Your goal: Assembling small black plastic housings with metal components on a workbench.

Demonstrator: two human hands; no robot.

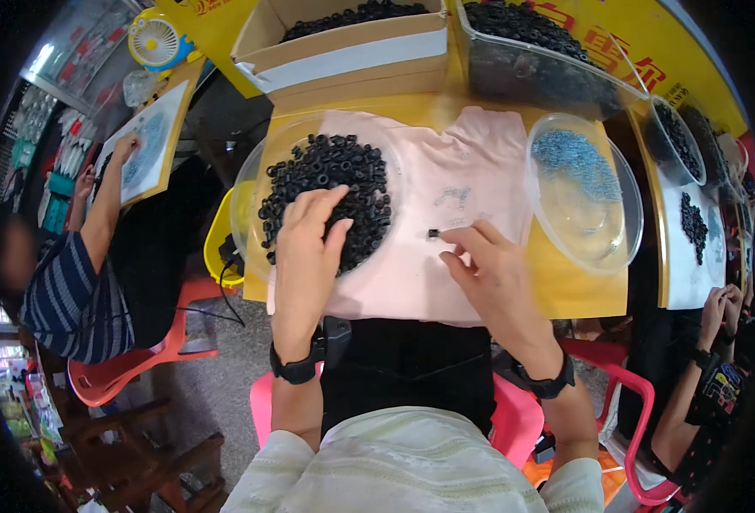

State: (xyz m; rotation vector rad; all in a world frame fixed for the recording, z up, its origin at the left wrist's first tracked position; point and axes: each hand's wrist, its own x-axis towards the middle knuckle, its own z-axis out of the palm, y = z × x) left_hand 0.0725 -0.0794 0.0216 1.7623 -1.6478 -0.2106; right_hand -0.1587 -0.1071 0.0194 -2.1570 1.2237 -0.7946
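Observation:
My left hand (307,244) rests over a heap of small black ring-like parts (326,171) in a round clear tray (249,214), thumb and index finger apart at the heap's near side. Over the pink cloth (395,282), the fingertips of my right hand (495,269) hold one small black part (433,232). Just beyond it, a small patch of thin greyish pieces or marks (453,198) shows on the cloth; too small to tell which. To the right, a clear oval dish (578,244) holds many tiny blue pieces (576,161) gathered at its far side.
At the back stand a cardboard box (343,64) and a clear bin (531,77), both with black parts. A yellow bucket (224,239) is left of the table. People sit working at tables on the left and right. A small fan (155,38) stands far left.

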